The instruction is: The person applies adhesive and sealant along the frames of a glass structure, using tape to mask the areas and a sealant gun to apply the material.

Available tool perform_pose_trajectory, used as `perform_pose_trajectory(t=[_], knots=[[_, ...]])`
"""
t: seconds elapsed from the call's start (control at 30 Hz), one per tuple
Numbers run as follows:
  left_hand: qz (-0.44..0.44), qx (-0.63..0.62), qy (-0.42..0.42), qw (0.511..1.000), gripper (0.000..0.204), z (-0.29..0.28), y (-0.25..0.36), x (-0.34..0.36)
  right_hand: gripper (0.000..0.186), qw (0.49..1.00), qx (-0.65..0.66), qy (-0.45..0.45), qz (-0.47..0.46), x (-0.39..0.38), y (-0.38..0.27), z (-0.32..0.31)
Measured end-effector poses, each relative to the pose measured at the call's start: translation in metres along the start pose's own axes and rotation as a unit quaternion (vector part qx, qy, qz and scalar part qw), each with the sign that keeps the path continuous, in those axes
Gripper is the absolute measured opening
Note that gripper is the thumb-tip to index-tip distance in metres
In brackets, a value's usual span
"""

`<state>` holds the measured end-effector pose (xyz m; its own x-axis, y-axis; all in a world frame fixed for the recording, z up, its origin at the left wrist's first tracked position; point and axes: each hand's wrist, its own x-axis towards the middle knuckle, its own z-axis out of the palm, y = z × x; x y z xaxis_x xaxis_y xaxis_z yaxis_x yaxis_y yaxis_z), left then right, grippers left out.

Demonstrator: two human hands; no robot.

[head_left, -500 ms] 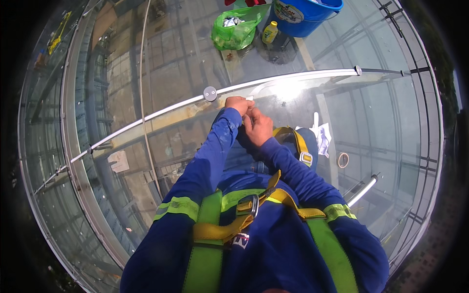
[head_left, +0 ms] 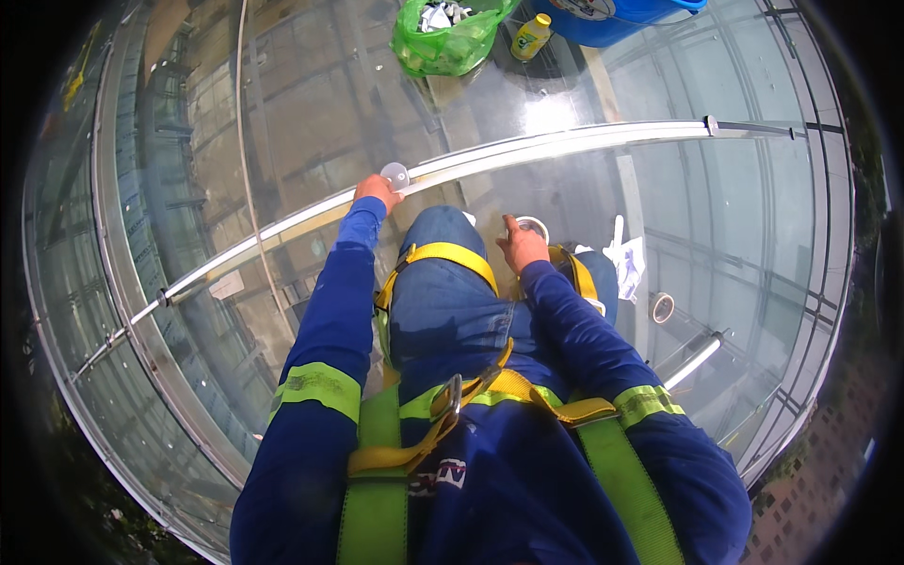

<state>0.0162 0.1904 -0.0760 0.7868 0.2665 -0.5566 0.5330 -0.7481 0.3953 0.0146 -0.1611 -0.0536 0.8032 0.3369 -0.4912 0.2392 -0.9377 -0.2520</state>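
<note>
The left hand reaches out to a long metal bar that crosses a see-through glass surface. Its fingers are bent and drawn together beside a round grey disc on the bar, at the near end of a pale strip that runs along the bar's lower side. Whether the fingers pinch the strip or only press on it, I cannot tell.

The right hand is lower and to the right, between the knees, partly curled with one finger pointing forward. It is right up against a pale ring, which looks like a tape roll (the hand hides part of it, so I cannot tell whether it is gripped or just touched).

A second ring lies farther right on the glass, near a crumpled white sheet beside the right knee. A white tube lies nearer the right sleeve. Beyond the bar stand a green plastic bag with crumpled bits inside, a yellow bottle and a blue bucket, which the top edge cuts off. A thin cord passes over the bar on the left.
</note>
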Motion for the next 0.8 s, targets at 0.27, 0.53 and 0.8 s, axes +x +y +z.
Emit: perform_pose_trajectory(t=[0.27,0.53,0.8], knots=[[-0.003,-0.13,-0.073,0.989,0.039,0.009,-0.042,0.032,0.069,0.997,0.048,0.052,-0.004,0.044,-0.014,-0.02],[-0.01,-0.293,-0.122,0.948,0.031,-0.008,-0.022,0.017,0.091,0.996,0.016,0.076,0.04,0.087,-0.015,-0.026],[-0.03,-0.348,-0.107,0.931,0.027,-0.003,-0.033,0.016,0.087,0.998,-0.002,0.065,0.009,0.092,-0.042,-0.023]])
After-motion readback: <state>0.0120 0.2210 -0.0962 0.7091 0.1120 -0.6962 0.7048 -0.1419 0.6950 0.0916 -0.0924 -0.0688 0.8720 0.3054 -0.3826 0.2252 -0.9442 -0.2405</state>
